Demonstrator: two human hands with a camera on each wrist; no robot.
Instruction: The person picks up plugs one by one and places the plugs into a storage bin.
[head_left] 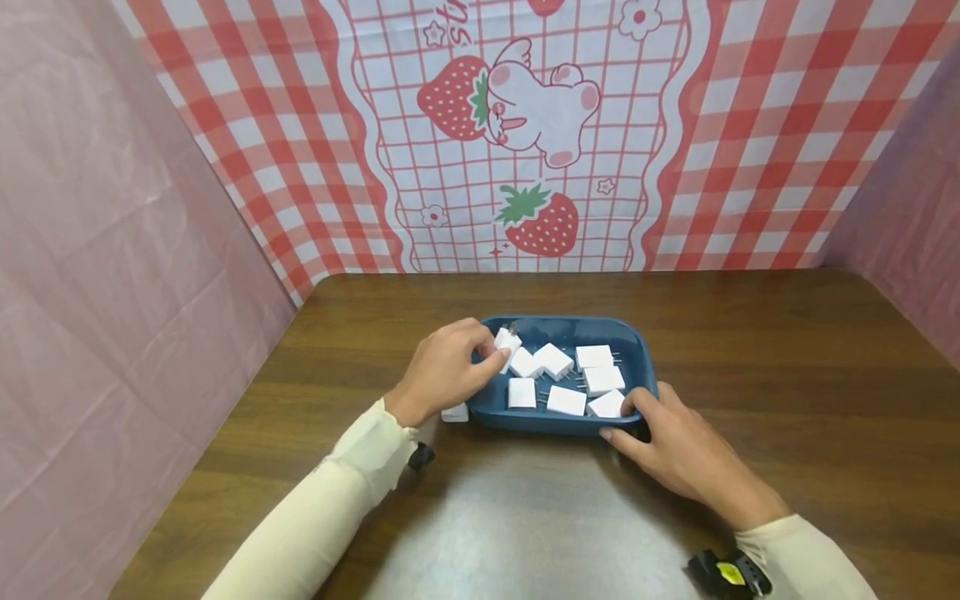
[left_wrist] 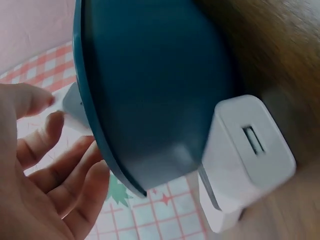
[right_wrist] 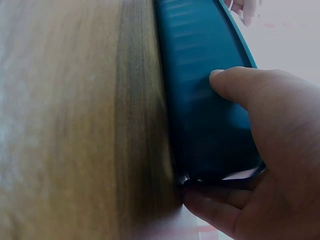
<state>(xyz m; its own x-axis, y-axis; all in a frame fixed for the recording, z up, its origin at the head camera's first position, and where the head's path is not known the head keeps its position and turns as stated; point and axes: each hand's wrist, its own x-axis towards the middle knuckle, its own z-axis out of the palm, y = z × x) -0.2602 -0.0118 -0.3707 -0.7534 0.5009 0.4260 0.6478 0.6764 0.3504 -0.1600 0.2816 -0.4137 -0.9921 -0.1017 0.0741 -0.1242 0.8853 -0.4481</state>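
Observation:
A blue tray sits on the wooden table with several white USB chargers lying in it, metal prongs showing on some. Over the tray's left end, my left hand pinches one white charger between thumb and fingers, its prongs pointing up and away. The left wrist view shows that held charger partly behind the tray's rim. My right hand grips the tray's right front corner, thumb against the outer wall and other fingers round the end.
Outside the tray, close by its left end, a white charger stands on the table; its USB port faces the left wrist camera, with another white piece beside it. A red-checked strawberry cloth hangs behind the table; pink cloth hangs at left.

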